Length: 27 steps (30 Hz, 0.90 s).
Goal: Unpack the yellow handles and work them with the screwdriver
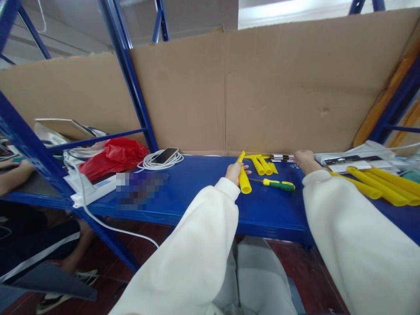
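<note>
At a blue table (200, 181), taking 12 o'clock as the cardboard wall (183, 100), I am gripping a yellow tube (245, 183) in my left hand (233, 173), its open mouth facing toward me. For a sound hold, I am judging, the fingers should be pressing evenly and lightly: the tube is looking thin-walled, and hard squeezing could be flattening it. Keeping the mouth clear of the screwdriver (278, 184) should be helping too, since its shaft is pointing at the tube; whether the two are touching, I cannot tell.

Relative to the fingers, the tube is lying within my left grasp, the digits clamped around its middle, its far end pointing to 1 o'clock and its mouth between 4 and 5. From that hand the screwdriver is lying between 3 and 4 o'clock, the short yellow pieces (257, 166) between 2 and 3. My right hand (307, 162) is resting near 3 o'clock, striped sticks (282, 158) lying beside its fingertips toward 9; whether those fingers are apart or closed, I cannot tell. Longer yellow tubes (382, 186) are lying between 3 and 4 o'clock from it.
</note>
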Tool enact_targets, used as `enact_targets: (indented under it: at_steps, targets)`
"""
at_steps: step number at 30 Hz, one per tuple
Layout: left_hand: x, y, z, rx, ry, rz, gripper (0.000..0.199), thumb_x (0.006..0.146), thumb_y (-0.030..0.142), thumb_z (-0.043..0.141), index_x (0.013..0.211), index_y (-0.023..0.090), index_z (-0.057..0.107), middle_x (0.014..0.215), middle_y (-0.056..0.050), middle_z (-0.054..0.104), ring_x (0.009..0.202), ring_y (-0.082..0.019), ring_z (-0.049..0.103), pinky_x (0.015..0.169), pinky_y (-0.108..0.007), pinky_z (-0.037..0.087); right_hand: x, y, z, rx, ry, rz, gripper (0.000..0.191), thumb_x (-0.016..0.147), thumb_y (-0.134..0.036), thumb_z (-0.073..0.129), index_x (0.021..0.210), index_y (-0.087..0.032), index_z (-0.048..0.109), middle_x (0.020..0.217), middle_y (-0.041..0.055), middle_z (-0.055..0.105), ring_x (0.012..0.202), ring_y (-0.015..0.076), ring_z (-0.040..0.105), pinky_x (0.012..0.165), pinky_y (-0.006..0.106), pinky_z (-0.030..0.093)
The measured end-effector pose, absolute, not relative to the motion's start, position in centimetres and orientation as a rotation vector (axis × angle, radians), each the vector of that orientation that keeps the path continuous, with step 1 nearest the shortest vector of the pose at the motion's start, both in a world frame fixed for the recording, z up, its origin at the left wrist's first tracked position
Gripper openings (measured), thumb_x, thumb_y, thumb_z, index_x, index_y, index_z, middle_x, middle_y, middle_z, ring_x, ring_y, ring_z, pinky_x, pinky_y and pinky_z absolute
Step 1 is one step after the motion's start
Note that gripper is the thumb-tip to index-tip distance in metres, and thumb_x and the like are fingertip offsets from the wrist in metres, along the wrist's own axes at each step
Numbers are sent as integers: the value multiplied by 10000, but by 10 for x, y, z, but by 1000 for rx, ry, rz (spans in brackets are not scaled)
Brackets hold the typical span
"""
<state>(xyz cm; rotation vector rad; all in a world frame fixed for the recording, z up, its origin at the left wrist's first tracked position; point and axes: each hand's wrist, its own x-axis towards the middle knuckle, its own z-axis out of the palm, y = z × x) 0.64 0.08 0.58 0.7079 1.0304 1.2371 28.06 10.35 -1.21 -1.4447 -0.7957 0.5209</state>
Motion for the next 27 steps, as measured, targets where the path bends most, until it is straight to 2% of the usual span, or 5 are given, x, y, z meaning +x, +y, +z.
enact_targets:
  at_steps: [6, 11, 15, 19, 27]
  targets:
    - [6, -4, 12, 703, 1029, 1214, 202, 939, 79, 502, 1112, 104, 601, 839, -79, 741, 445, -94, 590, 406, -189, 374, 291, 68, 2, -1596, -818, 389, 276, 673, 90, 555, 674, -186, 555, 568, -21, 521, 573, 132, 533, 651, 297, 480]
    - [7, -1, 9, 744, 1042, 1255, 236, 935, 75, 505, 1148, 92, 604, 825, -79, 743, 390, -81, 520, 411, -209, 375, 315, 32, -2, -1913, -1186, 33, 244, 724, -9, 640, 590, -201, 573, 649, 67, 619, 808, 229, 639, 850, 358, 479]
    - [6, 6, 4, 736, 1046, 1283, 252, 900, 96, 570, 1146, 102, 626, 867, -95, 753, 429, -94, 572, 432, -210, 406, 318, 20, -6, -2106, -1346, -84, 177, 769, -32, 593, 721, -170, 691, 868, 152, 736, 932, 274, 685, 875, 350, 497]
    - [4, 9, 2, 772, 1049, 1271, 317, 891, 101, 567, 1204, 95, 615, 943, -120, 769, 517, -123, 653, 471, -215, 455, 313, 26, -12, -2233, -1588, -89, 173, 814, -169, 621, 880, -171, 781, 912, 121, 765, 942, 282, 709, 835, 329, 529]
    - [2, 8, 5, 799, 1048, 1248, 359, 909, 93, 527, 1265, 84, 580, 968, -125, 777, 524, -121, 659, 477, -212, 476, 319, 33, -26, -2297, -1781, -164, 341, 898, -238, 547, 1143, -156, 769, 1076, 160, 764, 994, 293, 718, 831, 340, 542]
